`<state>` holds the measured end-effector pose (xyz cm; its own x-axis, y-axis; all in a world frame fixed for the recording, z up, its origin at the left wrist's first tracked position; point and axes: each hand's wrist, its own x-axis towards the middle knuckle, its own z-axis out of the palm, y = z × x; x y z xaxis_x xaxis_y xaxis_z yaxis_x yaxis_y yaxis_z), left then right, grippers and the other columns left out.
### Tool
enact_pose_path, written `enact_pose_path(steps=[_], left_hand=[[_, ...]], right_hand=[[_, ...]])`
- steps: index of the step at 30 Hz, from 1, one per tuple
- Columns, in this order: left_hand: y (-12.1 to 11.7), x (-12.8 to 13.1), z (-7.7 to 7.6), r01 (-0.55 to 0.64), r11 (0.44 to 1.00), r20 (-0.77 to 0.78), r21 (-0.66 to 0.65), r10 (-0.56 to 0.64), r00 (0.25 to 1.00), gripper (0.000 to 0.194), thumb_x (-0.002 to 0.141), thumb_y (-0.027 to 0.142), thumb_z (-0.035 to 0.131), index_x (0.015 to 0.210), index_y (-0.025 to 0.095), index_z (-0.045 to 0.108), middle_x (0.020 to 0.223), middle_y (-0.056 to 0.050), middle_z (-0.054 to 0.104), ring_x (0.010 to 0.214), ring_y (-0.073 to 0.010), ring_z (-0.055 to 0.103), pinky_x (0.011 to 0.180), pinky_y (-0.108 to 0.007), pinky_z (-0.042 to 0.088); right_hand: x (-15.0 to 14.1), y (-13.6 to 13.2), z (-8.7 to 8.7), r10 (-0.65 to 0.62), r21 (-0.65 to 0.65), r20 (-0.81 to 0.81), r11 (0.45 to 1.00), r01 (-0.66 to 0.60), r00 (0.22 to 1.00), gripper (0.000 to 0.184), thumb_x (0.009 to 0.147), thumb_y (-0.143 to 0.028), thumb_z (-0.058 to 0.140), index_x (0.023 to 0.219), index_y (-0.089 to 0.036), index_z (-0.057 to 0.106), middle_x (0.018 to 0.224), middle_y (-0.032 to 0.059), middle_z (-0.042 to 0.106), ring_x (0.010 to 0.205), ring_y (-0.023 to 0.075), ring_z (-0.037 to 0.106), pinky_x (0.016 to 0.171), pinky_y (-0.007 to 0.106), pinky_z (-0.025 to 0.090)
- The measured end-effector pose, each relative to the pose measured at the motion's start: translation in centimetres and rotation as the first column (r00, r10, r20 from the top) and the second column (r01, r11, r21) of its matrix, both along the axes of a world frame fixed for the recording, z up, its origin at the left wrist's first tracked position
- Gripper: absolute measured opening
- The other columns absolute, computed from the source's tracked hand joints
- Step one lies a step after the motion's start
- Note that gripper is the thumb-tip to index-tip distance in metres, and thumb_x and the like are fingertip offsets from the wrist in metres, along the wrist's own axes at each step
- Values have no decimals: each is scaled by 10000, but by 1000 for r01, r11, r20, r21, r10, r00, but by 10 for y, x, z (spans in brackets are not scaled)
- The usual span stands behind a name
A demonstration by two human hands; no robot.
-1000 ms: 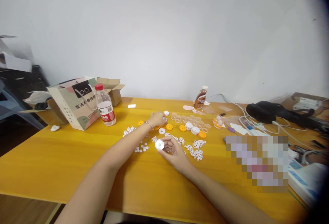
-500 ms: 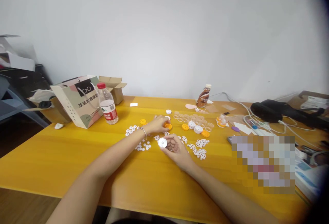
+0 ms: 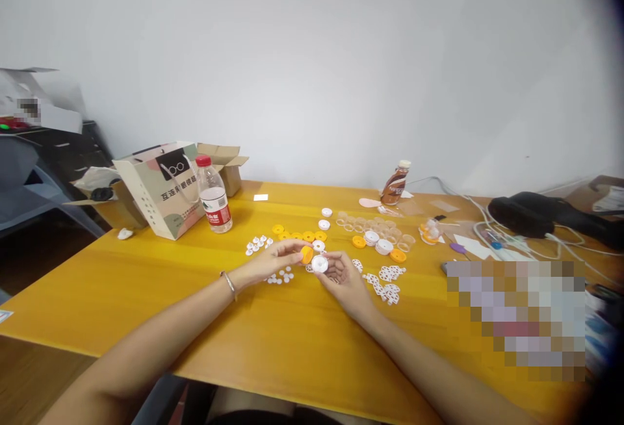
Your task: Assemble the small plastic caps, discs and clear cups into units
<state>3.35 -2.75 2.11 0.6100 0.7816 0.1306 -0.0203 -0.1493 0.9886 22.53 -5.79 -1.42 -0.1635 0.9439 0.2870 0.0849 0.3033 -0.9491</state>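
Between thumb and fingers, my left hand grips an orange round plastic disc. My right hand pinches a white round plastic disc, its face turned up toward me. The two discs are close side by side above the table. Behind them lies a row of orange discs, with a few white discs near its right end. Small white caps lie under my left wrist, and white pegged pieces stand farther left. White lattice-like pieces are scattered right of my right hand.
Clear plastic rings stand at the back centre. A water bottle and paper bag occupy the left; a brown drink bottle stands at the back. Cables and a black case crowd the right.
My left hand has come back toward me from the row of discs, now holding an orange disc beside the white one. My right hand keeps its white disc. The view has shifted slightly.
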Motion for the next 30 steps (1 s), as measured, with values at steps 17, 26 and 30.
enact_pose_path(steps=[17, 26, 30], left_hand=[[-15, 6, 7, 104, 773, -272, 626, 92, 958, 330, 822, 159, 458, 1138, 242, 505, 1111, -72, 520, 1055, -173, 456, 917, -357, 366], [-17, 0, 9, 261, 617, -443, 742, 160, 882, 476, 821, 85, 383, 1269, 245, 348, 1066, -73, 535, 972, -156, 489, 846, -303, 413], [-13, -3, 5, 340, 563, -474, 753, 107, 874, 523, 785, 4, 347, 1252, 238, 375, 1130, -69, 524, 1021, -159, 471, 879, -319, 401]], right_hand=[[0, -3, 3, 83, -25, -15, 996, -84, 996, 279, 669, -289, 634, 920, -198, 552, 758, 13, 606, 702, 126, 580, 694, 287, 480], [-1, -4, 5, 132, -204, -150, 966, -162, 980, 281, 595, -230, 696, 848, -202, 577, 735, -7, 635, 709, 128, 608, 762, 308, 466], [1, -5, 9, 145, -253, -148, 951, -179, 978, 234, 594, -202, 692, 808, -192, 596, 718, -7, 642, 692, 127, 605, 764, 309, 458]])
